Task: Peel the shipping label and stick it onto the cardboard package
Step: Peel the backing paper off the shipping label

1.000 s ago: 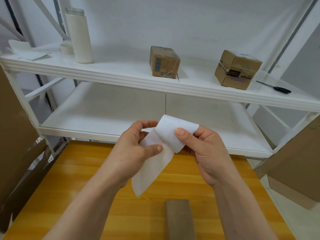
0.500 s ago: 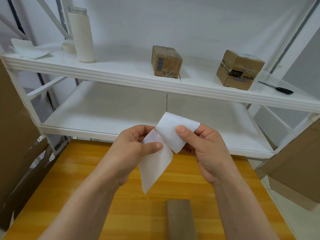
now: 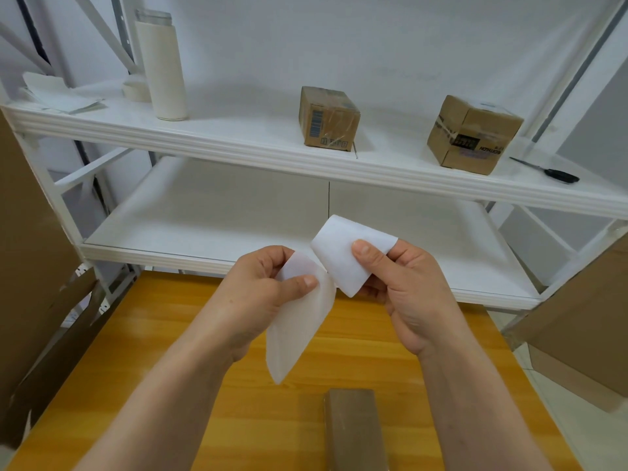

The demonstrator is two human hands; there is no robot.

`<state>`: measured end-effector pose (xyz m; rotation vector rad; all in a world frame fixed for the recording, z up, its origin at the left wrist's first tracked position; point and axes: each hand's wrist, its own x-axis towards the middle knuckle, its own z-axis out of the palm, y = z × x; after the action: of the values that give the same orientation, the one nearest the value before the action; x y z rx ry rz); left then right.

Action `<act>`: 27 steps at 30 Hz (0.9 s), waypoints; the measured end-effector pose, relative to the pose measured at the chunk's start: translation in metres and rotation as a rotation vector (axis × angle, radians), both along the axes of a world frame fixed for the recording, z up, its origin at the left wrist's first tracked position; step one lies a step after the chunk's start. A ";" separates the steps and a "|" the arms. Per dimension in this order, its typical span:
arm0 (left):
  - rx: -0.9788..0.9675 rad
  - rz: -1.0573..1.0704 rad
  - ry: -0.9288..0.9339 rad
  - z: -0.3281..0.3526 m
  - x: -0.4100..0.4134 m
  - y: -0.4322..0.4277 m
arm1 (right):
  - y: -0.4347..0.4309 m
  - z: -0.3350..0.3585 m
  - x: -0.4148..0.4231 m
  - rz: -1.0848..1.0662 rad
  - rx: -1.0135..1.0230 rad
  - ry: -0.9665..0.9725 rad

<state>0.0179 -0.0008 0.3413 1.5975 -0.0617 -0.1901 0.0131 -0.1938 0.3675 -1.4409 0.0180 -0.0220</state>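
Both hands are raised above the wooden table (image 3: pixel 190 362). My right hand (image 3: pixel 404 294) pinches the white shipping label (image 3: pixel 343 256) between thumb and fingers; the label curls upward. My left hand (image 3: pixel 261 294) pinches the translucent backing sheet (image 3: pixel 295 338), which hangs down towards the table. The two sheets still meet at a narrow spot between my hands. A brown cardboard package (image 3: pixel 353 430) lies on the table just below, near the bottom edge of the view.
A white shelf rack (image 3: pixel 238 141) stands behind the table. On its upper shelf are two small cardboard boxes (image 3: pixel 328 119) (image 3: pixel 472 134), a tall white bottle (image 3: pixel 163 66), scissors (image 3: pixel 550 171) and loose paper. Flat cardboard sheets (image 3: pixel 30 266) lean at both sides.
My hands have pulled apart, the right one going right with the label, so the label has come further off the backing, which now hangs more freely from my left hand.
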 end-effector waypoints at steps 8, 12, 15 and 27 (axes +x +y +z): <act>0.005 0.064 -0.027 -0.002 0.003 0.000 | -0.001 -0.004 0.004 -0.011 0.017 0.013; 0.015 0.129 -0.028 -0.006 0.004 0.001 | 0.000 -0.009 0.007 -0.026 -0.012 0.035; -0.003 0.178 -0.016 -0.008 0.004 0.002 | 0.000 -0.013 0.009 -0.034 -0.021 0.056; 0.019 0.262 0.049 -0.020 0.010 0.014 | 0.003 -0.024 0.019 -0.028 -0.021 0.111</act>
<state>0.0280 0.0135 0.3215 1.6017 0.1875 -0.0256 0.0322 -0.1903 0.3435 -1.4610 0.1292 0.0353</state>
